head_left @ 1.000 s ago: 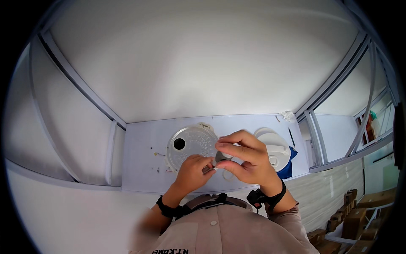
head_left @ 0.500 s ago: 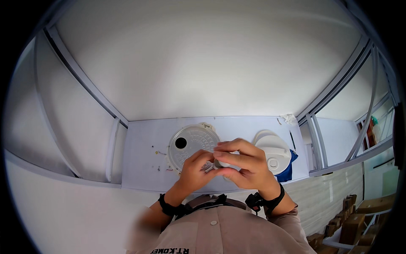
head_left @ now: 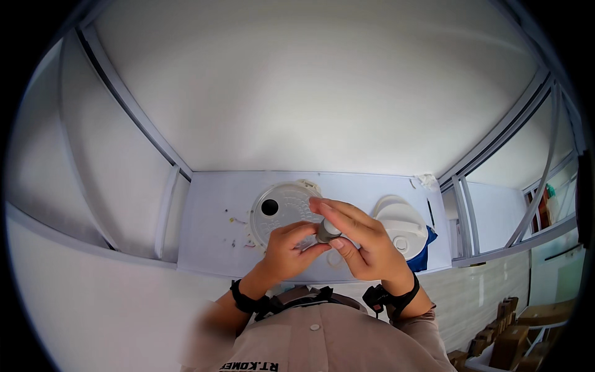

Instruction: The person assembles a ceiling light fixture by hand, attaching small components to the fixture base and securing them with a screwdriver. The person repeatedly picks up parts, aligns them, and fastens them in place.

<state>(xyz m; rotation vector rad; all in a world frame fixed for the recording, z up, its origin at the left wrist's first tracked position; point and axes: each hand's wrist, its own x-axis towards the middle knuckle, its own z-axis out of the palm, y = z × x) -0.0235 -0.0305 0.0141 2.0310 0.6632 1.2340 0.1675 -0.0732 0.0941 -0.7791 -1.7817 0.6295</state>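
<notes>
Over the near edge of the table, my left hand [head_left: 290,251] pinches a small grey cylindrical piece [head_left: 325,235] between thumb and fingers. A white rounded top [head_left: 332,227] shows on that piece. My right hand [head_left: 367,243] is around its right side, fingers stretched out above the white top and thumb beside the grey part; whether they touch it is hard to tell. Behind my left hand lies a round, pale grey lid-like disc [head_left: 291,204] with a black round hole and raised ribs. To the right of my right hand sits a white lid-like part [head_left: 400,218] with a handle bar.
A blue cloth or bag [head_left: 423,255] pokes out from under the white part. Small bits [head_left: 233,220] are scattered on the table [head_left: 207,198] at left. Crumpled white paper [head_left: 426,181] and a thin dark stick [head_left: 431,212] lie at right. Grey frame posts flank the table.
My right hand's fingers have lifted and straightened away from the small piece, exposing its white top. My left hand keeps its pinch. The view has shifted slightly.
</notes>
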